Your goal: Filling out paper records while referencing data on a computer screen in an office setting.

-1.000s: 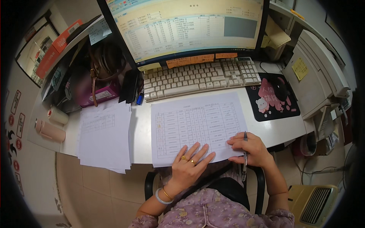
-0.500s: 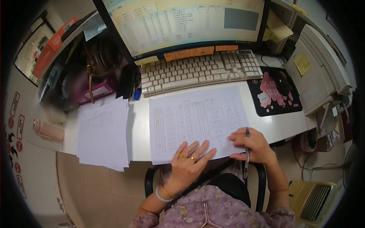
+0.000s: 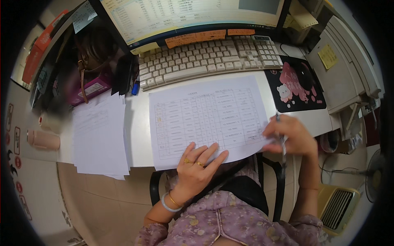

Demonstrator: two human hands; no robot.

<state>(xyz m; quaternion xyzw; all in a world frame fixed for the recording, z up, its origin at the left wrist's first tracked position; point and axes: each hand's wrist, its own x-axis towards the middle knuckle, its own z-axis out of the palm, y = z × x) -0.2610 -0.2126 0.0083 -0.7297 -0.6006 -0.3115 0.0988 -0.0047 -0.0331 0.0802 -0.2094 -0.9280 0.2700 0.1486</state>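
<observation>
A printed table form (image 3: 205, 119) lies on the white desk in front of me, its lower right corner curving over the front edge. My left hand (image 3: 198, 162) rests spread on the form's lower edge, with rings on its fingers and bangles at the wrist. At the form's right edge, my right hand (image 3: 291, 135) is bent around a slim pen (image 3: 282, 141), which stands roughly upright and is smeared by motion. Whether the right fingertips also touch the paper cannot be made out.
A keyboard (image 3: 209, 59) and a lit monitor (image 3: 188, 18) stand behind the form. To the left are a paper stack (image 3: 100, 139), a pink bottle (image 3: 43, 140) and a blue-capped pen (image 3: 136, 87). At right lie a mouse (image 3: 304, 78) on a black mouse pad (image 3: 287, 105) and a printer (image 3: 349, 61).
My right hand has moved right, to the form's edge, with the pen. The form's lower right corner now bends over the desk edge. My left hand stays on the sheet; the view has shifted slightly.
</observation>
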